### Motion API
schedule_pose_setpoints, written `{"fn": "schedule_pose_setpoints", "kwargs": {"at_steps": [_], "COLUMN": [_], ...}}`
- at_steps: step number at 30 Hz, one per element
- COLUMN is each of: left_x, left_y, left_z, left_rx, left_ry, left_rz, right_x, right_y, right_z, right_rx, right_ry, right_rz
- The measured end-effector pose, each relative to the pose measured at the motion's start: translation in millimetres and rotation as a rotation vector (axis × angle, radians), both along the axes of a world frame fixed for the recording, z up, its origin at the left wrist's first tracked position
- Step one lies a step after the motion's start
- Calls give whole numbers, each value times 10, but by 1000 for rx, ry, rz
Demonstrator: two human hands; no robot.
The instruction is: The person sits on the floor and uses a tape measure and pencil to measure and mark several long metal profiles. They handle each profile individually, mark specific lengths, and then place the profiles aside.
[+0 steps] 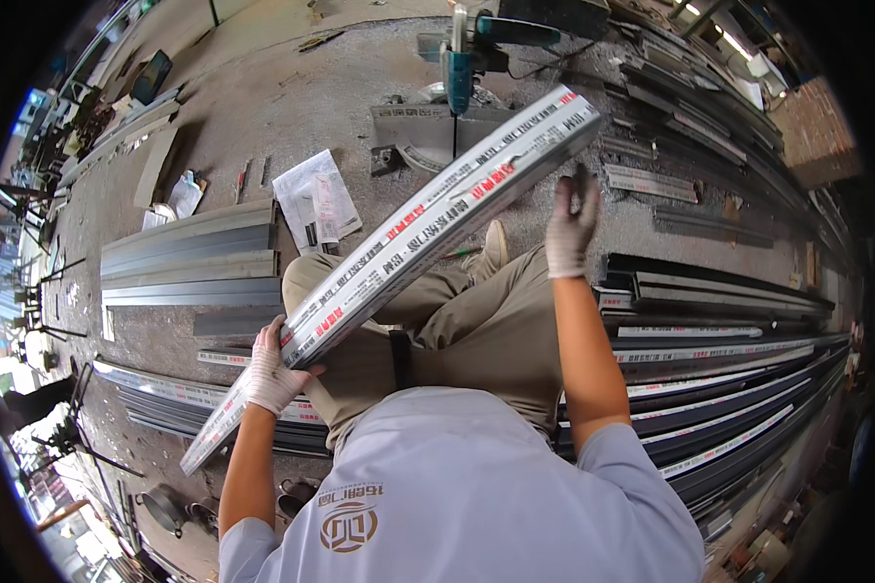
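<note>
A long metal profile (428, 225), covered in silvery film with red and black print, slants across my lap from lower left to upper right. My left hand (276, 373), in a whitish glove, grips it near its lower left end, thumb on the near side. My right hand (570, 225), gloved with dark fingertips, is raised just below the profile's upper right end. Its thumb and fingers are apart with nothing seen between them, and it looks clear of the profile.
A miter saw (459, 83) stands on the floor ahead. Printed sheets (317, 204) lie left of my knees. Grey profiles (190, 257) rest on the left, and film-striped dark profiles (719, 364) are laid out at right. More bars (700, 107) are stacked at far right.
</note>
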State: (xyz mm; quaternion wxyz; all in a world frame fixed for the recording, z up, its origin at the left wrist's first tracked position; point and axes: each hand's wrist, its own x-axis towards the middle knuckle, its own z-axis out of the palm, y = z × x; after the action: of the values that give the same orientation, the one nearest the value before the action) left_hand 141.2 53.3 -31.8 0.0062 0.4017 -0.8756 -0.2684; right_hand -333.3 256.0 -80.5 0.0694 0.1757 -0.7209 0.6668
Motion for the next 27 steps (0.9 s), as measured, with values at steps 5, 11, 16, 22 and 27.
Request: {"fn": "schedule_pose_setpoints", "kwargs": {"at_steps": [5, 11, 16, 22, 27], "left_x": [-156, -34, 19, 41, -75], "left_y": [-22, 89, 82, 215, 86], "left_z": [-19, -167, -267, -262, -259], "left_rx": [-78, -158, -244, -311, -257], "left_ry": [14, 63, 62, 86, 93], "left_rz": [-26, 8, -30, -2, -17], "right_x": [-162, 349, 293, 388, 339], "right_y": [132, -477, -685, -751, -863], "right_z": [-1868, -1355, -1732, -2474, -3604], "right_rx": [1045, 1482, 1730, 1823, 1644], "right_ry": [-402, -79, -74, 337, 282], "right_rz": [507, 1005, 947, 1048, 676]}}
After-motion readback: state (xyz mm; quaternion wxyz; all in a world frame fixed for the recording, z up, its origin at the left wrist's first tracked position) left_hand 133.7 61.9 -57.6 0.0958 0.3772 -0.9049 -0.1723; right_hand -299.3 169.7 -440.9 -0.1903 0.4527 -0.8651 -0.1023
